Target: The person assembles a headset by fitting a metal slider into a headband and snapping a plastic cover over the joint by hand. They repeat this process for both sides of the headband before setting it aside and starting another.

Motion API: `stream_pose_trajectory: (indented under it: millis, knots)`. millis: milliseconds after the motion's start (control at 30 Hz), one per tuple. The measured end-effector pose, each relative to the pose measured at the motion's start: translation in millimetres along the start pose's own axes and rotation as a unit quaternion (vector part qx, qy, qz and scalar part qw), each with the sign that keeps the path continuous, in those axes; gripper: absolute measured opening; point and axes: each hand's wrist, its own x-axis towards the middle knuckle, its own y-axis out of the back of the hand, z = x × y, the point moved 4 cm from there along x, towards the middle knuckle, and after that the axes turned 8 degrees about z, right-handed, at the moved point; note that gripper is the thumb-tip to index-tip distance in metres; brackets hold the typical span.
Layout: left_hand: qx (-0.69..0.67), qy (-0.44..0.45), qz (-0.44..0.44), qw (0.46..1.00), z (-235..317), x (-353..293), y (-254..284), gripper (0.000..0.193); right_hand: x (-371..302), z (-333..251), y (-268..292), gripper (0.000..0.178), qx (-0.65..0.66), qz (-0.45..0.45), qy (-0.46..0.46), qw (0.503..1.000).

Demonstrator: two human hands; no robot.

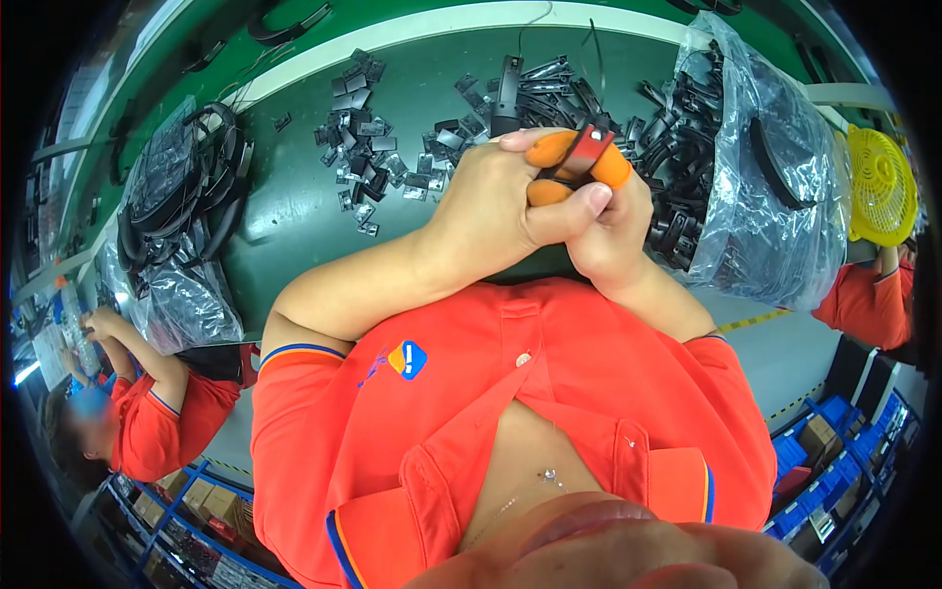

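Observation:
My left hand [481, 211] and my right hand [613, 231] are closed together in front of my chest, just over the near edge of the green table. Between their fingers they grip a small black plastic part [592, 140] with a shiny reddish face and a small bright spot near its top. Orange finger covers [615, 167] sit on several fingertips around it. The part's lower end is hidden by the fingers. Beyond the hands, a long black strip-shaped part [508, 86] with a thin wire lies on the table.
Small dark plates [368, 147] are scattered left of centre on the green table [285, 206]. Black parts [677, 147] pile up at the right, beside a clear plastic bag [765, 226]. Black headbands [186, 187] lie on another bag at the left. A yellow fan [880, 185] and two co-workers flank me.

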Motion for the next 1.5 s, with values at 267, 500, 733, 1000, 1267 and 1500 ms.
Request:
stream_pose_trajectory:
  millis: [267,500,733,1000,1267,1500]
  knots:
    - [0.006,-0.02,-0.193,0.981,24,10,14,0.054,12,16,3,0.037,0.453,0.009,-0.228,0.862]
    - [-0.03,0.047,-0.222,0.973,30,9,20,0.033,10,27,3,0.043,0.435,-0.033,-0.203,0.877]
    - [-0.024,0.005,-0.16,0.987,10,5,22,0.028,11,26,2,0.042,0.403,-0.036,-0.173,0.898]
    - [0.054,-0.175,-0.25,0.951,5,34,21,0.033,11,31,8,0.043,0.394,-0.025,-0.129,0.909]
    - [0.46,-0.456,-0.017,0.762,-42,171,62,0.035,8,45,31,0.043,0.181,0.192,-0.195,0.945]
    - [0.603,-0.113,0.219,0.759,-68,195,223,0.029,-14,43,59,0.038,0.151,0.182,-0.234,0.943]
